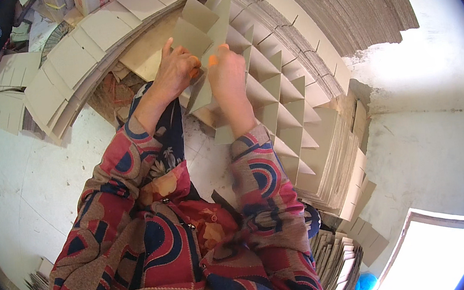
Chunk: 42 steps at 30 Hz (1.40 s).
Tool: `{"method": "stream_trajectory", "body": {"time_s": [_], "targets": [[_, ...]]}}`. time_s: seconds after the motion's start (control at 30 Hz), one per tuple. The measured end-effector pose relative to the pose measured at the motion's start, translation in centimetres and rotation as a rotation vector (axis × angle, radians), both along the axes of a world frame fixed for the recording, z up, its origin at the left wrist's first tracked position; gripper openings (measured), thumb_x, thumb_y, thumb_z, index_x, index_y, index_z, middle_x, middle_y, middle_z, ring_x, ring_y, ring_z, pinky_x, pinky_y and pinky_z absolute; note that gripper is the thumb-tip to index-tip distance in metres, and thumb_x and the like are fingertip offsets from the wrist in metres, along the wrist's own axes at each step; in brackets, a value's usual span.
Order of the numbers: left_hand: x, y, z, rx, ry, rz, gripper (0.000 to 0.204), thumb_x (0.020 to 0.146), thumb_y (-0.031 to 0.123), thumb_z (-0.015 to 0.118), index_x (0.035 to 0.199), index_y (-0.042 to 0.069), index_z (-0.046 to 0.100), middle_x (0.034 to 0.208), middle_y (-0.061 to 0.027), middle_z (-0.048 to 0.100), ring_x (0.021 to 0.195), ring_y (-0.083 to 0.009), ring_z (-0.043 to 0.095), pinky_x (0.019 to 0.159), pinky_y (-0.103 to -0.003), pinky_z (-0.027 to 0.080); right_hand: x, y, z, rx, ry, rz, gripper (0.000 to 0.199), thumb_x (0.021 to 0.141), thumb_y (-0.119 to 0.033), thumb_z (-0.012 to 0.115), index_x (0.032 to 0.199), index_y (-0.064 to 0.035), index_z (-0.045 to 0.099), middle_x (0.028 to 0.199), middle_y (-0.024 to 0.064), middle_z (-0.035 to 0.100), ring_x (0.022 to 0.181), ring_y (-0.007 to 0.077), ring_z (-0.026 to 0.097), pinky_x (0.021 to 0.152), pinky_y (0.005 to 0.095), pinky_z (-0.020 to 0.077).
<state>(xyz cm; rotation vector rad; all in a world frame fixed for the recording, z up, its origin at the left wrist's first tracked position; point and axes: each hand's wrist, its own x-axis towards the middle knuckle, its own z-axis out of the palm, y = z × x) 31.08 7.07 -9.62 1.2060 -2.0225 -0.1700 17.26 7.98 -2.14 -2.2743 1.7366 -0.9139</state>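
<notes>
From afar I see flat cards (105,30) left of the card grid (266,91). The left hand (177,69) curls at the grid's left side, the right hand (227,73) over it; I can't tell what either pinches. A card pile (335,161) sits right of it.

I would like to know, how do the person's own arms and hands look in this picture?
Left sleeve and right sleeve match: long, greyish brown, with dark red and navy curves and blocks. Orange covers, perhaps finger cots, show on the left hand and right hand.
</notes>
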Motion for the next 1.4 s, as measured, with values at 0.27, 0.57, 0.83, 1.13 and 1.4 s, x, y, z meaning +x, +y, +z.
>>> {"method": "stream_trajectory", "body": {"time_s": [0.27,0.57,0.83,1.13,1.4], "targets": [[-0.1,0.1,0.1,-0.006,0.051,-0.015,0.012,0.070,0.004,0.066,0.079,0.011,0.067,0.076,-0.0035,0.060,0.091,-0.0216,0.055,0.108,-0.055,0.023,-0.1,0.7,0.2,-0.051,-0.020,0.003,0.015,0.076,0.000,0.063,0.083,0.0063,0.052,0.064,0.0257,0.057,0.063,0.0430,0.058,0.056,0.0475,0.0443],[0.0,0.1,0.3,0.007,0.049,-0.022,0.011,0.069,0.005,0.067,0.079,0.011,0.067,0.076,-0.0045,0.060,0.091,-0.0213,0.056,0.107,-0.054,0.024,0.3,0.5,-0.1,-0.027,0.001,0.011,0.013,0.077,0.001,0.063,0.082,0.0052,0.051,0.066,0.0262,0.057,0.064,0.0438,0.058,0.058,0.0488,0.0449],[-0.3,-0.1,-0.2,-0.018,0.039,-0.016,0.010,0.070,0.006,0.068,0.079,0.011,0.067,0.078,-0.0043,0.061,0.091,-0.0211,0.056,0.107,-0.053,0.024,0.0,-1.0,-0.8,-0.036,0.029,-0.018,0.018,0.072,0.000,0.067,0.075,0.0040,0.050,0.066,0.0254,0.056,0.066,0.0439,0.057,0.059,0.0490,0.0442],[-0.2,0.3,0.7,0.009,0.008,0.000,0.018,0.068,0.001,0.068,0.084,0.010,0.068,0.082,-0.0048,0.061,0.094,-0.0215,0.057,0.108,-0.053,0.023,-0.3,-1.2,-1.4,0.069,0.070,0.111,0.008,0.073,0.003,0.059,0.078,0.0081,0.055,0.076,0.0282,0.061,0.075,0.0452,0.061,0.068,0.0495,0.0494],[0.2,0.7,0.5,-0.016,0.035,-0.068,0.020,0.065,-0.001,0.067,0.082,0.009,0.065,0.082,-0.0048,0.061,0.093,-0.0223,0.057,0.108,-0.053,0.023,1.2,0.7,-0.4,0.206,0.097,0.013,0.005,0.071,0.001,0.061,0.076,0.0031,0.059,0.080,0.0263,0.061,0.079,0.0442,0.060,0.070,0.0497,0.0481]]}}
